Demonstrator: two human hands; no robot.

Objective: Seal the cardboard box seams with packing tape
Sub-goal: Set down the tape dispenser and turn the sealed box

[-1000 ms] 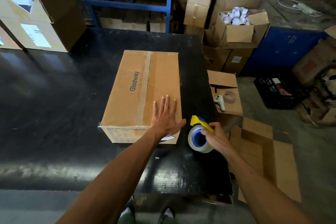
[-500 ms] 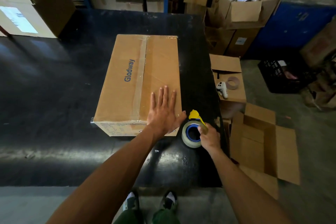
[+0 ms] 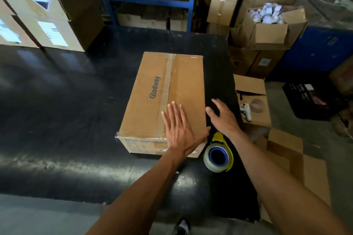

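The left hand (image 3: 179,129) lies flat, fingers spread, on the near right part of the brown cardboard box (image 3: 164,99) printed "Glodway", while the right hand (image 3: 222,118) hovers open and empty at the box's 3 o'clock side. At the box's 5 o'clock corner the clear packing tape roll on its yellow-and-blue dispenser (image 3: 218,153) sits unheld on the black table (image 3: 66,101). A clear tape strip (image 3: 167,89) already covers the top centre seam, so that seam looks done; other seams are hidden, so I cannot tell what remains.
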